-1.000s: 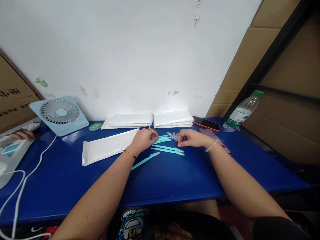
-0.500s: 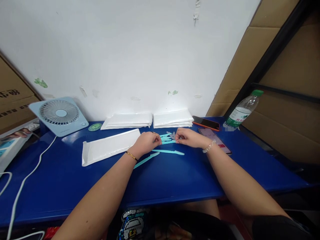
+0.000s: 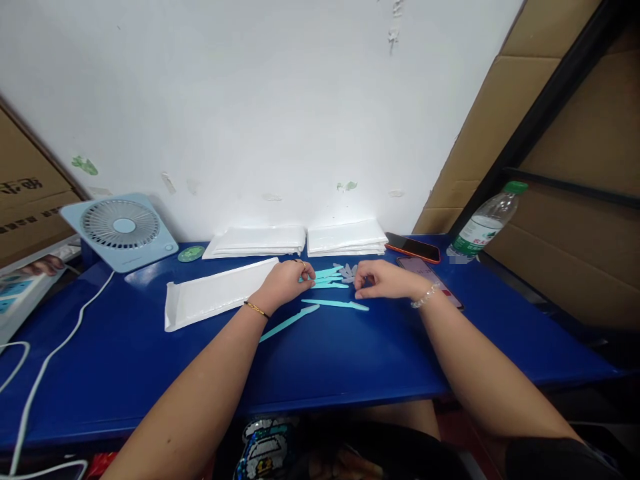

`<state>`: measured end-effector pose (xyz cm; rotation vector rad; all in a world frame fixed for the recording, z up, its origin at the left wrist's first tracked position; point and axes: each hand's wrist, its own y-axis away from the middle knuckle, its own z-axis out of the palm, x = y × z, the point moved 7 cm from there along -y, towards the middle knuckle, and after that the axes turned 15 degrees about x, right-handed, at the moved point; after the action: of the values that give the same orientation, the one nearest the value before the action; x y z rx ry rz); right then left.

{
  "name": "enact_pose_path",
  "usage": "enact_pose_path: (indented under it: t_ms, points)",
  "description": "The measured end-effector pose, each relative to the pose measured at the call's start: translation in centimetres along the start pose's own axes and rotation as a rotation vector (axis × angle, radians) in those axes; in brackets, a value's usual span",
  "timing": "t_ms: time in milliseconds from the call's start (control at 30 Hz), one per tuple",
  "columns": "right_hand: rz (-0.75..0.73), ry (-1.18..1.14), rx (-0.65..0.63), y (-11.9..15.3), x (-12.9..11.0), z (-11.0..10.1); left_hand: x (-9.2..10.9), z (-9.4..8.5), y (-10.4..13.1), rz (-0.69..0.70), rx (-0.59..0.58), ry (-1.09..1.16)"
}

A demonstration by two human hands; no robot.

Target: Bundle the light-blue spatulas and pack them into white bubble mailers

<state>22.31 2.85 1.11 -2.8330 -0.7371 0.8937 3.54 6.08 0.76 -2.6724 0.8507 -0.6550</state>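
Observation:
Several thin turquoise eyebrow razors (image 3: 330,277) lie in a small fanned pile between my hands. My left hand (image 3: 286,285) is closed in a pinch at the left ends of the pile, on a razor; its fingertips are partly hidden. At the right of the pile my right hand (image 3: 383,280) hovers with thumb and fingers curled but apart, nothing seen between them. Small grey translucent pieces (image 3: 346,272) sit beside its fingers. Nearer to me are two separate razors, one flat crosswise (image 3: 336,304) and one slanting razor (image 3: 290,323) by my left wrist.
A long white padded envelope (image 3: 220,293) lies left of my left hand. Folded white packets (image 3: 255,241) and more packets (image 3: 346,239) rest against the wall. Around the blue table (image 3: 350,367) stand a fan (image 3: 124,227), two phones (image 3: 413,247) and a bottle (image 3: 485,223).
My right hand has opened its pinch and moved slightly right, off the razors. My left hand has shifted a little left, and more of the grey pieces show.

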Motion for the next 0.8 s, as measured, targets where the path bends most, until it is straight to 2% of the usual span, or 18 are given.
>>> enact_pose_path:
  t_ms: [100,200,267,433,500,667,800]
  points:
    - [-0.033,0.048,-0.131,0.5,-1.0,1.4,1.5,0.1,0.5,0.06,-0.077,0.077]
    - [-0.035,0.067,-0.107,0.3,-1.2,1.9,2.8,0.5,1.0,0.114,-0.152,0.103]
    - [-0.012,0.034,-0.053,-0.1,-0.9,1.7,2.9,0.7,1.0,0.113,-0.169,0.084]
    - [0.089,-0.02,0.107,-0.6,0.6,0.1,1.7,-0.5,0.2,0.077,-0.03,-0.061]
    - [0.111,-0.062,0.142,-0.8,0.9,-0.2,1.5,-1.0,0.0,0.065,0.019,-0.052]
    - [0.091,-0.117,0.148,-1.1,0.5,-0.1,2.0,-0.6,-0.1,0.081,-0.014,-0.025]
    - [0.105,-0.124,0.125,-1.3,1.5,0.3,1.0,-0.5,-0.4,0.035,-0.002,-0.081]
